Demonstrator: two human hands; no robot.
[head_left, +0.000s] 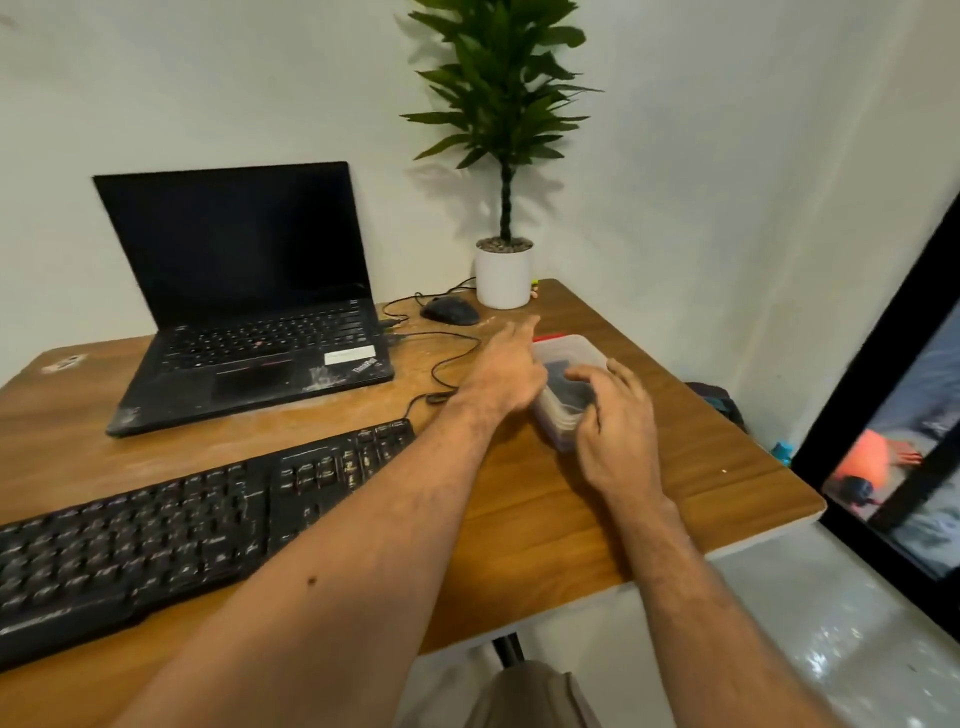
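Observation:
A small translucent plastic container (570, 351) with something dark inside sits on the wooden desk (545, 519), right of centre. My left hand (506, 371) lies against the container's left side with its fingers stretched forward. My right hand (618, 423) is over the container's near right corner, fingers spread and loosely bent, thumb by the near wall. Whether it touches the container is unclear. Both hands hide the box's near half.
An open black laptop (249, 312) with a dark screen stands at the back left, and a black keyboard (182, 519) lies in front. A black mouse (449, 312) with its cable and a potted plant (503, 275) occupy the far corner. The desk's right edge borders a dark window frame (883, 364).

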